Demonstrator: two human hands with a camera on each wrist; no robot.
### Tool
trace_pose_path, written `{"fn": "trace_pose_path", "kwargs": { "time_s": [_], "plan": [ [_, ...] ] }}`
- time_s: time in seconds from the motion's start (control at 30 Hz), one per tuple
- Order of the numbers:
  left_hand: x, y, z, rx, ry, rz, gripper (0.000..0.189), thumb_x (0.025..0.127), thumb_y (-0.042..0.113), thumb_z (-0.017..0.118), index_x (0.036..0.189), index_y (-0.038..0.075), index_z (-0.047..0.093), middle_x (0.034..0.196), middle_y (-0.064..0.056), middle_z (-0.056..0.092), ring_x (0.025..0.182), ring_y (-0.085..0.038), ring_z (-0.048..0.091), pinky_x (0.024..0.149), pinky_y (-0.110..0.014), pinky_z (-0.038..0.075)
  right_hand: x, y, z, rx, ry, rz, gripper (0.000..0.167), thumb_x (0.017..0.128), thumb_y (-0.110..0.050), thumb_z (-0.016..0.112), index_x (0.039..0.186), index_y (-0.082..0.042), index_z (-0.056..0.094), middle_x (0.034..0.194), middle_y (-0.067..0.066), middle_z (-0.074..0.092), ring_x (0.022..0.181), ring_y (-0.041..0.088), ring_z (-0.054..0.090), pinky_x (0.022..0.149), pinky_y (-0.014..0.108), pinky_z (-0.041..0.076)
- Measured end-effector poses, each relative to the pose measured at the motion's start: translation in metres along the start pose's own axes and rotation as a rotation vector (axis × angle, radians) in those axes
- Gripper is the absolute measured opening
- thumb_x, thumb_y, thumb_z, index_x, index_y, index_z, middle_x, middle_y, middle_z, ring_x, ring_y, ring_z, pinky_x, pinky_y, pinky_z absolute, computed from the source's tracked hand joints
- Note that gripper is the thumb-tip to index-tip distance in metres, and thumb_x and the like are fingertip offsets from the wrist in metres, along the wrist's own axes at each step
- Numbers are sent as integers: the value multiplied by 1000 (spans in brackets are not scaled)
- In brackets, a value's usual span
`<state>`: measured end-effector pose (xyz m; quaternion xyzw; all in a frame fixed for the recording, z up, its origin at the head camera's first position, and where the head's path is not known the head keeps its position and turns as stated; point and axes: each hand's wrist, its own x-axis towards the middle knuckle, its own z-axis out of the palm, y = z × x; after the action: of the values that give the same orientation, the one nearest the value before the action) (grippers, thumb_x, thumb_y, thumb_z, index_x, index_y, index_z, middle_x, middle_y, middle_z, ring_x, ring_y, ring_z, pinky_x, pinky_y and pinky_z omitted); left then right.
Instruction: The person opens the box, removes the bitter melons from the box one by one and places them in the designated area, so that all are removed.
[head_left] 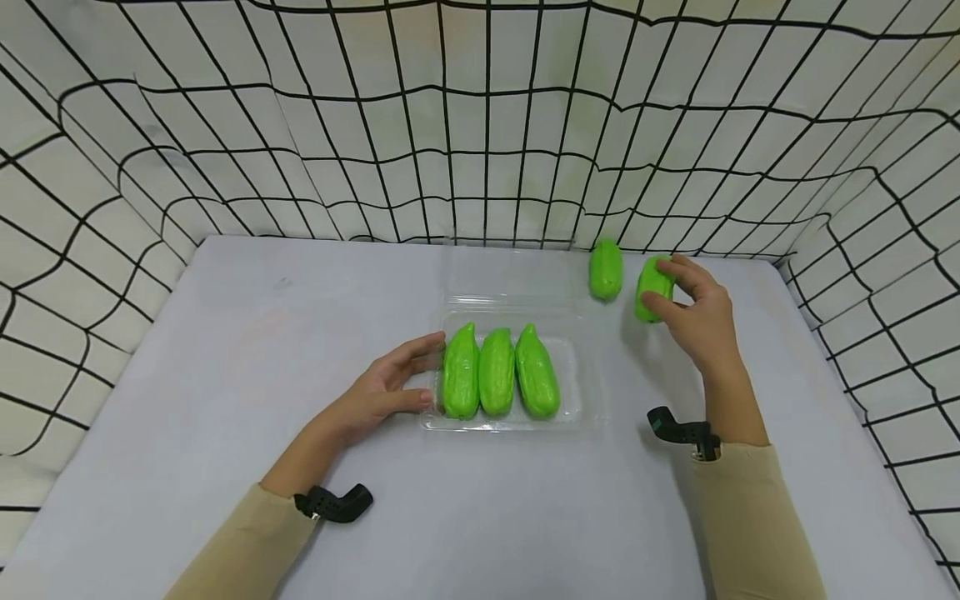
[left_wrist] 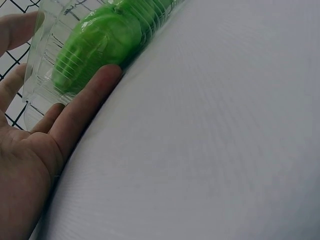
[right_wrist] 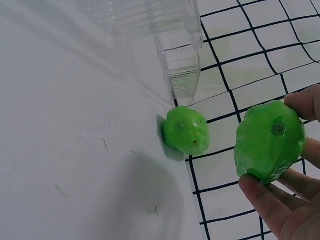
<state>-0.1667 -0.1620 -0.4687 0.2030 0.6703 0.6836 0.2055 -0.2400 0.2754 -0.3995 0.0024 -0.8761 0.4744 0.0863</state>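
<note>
Three green ribbed gourds lie side by side in a clear plastic box [head_left: 573, 400], filling its left and middle part; the left one is the nearest gourd [head_left: 460, 375] to my left hand. With fingers spread and fairly straight, my left hand [head_left: 390, 383] touches the box's left side, the thumb low against its wall. My right hand [head_left: 697, 312] pinches another green gourd [right_wrist: 270, 142] between thumb and fingers, held above the table at the back right. A loose gourd [head_left: 606, 271] stands just left of it, near the table's back edge.
The box's clear lid [head_left: 517, 275] lies folded open toward the back. A black wire grid [head_left: 487, 125] rises behind the white table [head_left: 300, 333] and along both sides. Black wrist straps [head_left: 333, 504] sit on both wrists.
</note>
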Motion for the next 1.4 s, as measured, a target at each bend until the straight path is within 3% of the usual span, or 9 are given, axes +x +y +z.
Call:
{"fn": "trace_pose_path", "kwargs": {
  "time_s": [0.17,0.37,0.7,1.1,1.4],
  "plan": [
    [2,-1,0,-15,-4,1,78,91,4,69,158,10,28,164,-10,24,146,-33,30,102,-29,47,8,0,-4,1,24,-21,52,90,-21,73,138,-7,59,156,8,41,142,30,42,110,52,39],
    [2,-2,-1,-26,-9,4,78,91,2,67,158,10,27,163,-10,25,145,-33,31,99,-28,49,20,-4,-7,-9,14,20,55,91,-26,72,141,-8,57,158,7,39,144,29,39,117,50,29],
    [3,-2,1,-19,-7,5,78,91,1,66,158,8,26,163,-10,26,144,-33,32,102,-28,47,40,-6,-4,-137,-47,20,57,92,-32,69,143,-11,55,160,9,34,144,35,37,114,57,33],
    [3,-1,1,-27,-10,10,78,91,-1,66,157,8,26,163,-10,26,144,-33,33,99,-28,49,58,0,-3,-149,-115,61,59,94,-35,67,146,-12,51,161,9,32,145,35,35,112,57,35],
    [2,-2,0,-26,-10,9,78,91,2,67,157,7,26,164,-11,24,145,-33,32,99,-28,49,68,14,5,-155,-122,86,57,94,-33,68,144,-10,53,151,14,48,143,36,38,109,57,39]
  ]
}}
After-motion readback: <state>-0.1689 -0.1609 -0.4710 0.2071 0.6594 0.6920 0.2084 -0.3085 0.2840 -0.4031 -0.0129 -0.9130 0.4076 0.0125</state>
